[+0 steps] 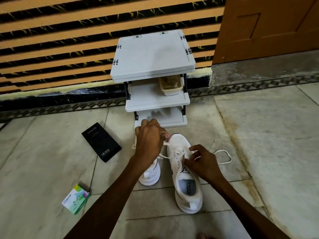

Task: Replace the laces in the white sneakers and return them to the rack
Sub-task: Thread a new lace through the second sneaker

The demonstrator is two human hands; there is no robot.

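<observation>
Near sneaker sitting on floor, part-laced: you're threading lace, left hand gripping and pulling one end, right hand pinching lace at eyelets. Second sneaker and rack return not yet done.

Left hand, right hand: fingers curled.

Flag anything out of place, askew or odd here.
Nothing damaged or spilled. A black box and a green box lie askew on the floor left of the sneakers, off the rack. A lace loops over the floor right of them, as expected mid-lacing.
</observation>
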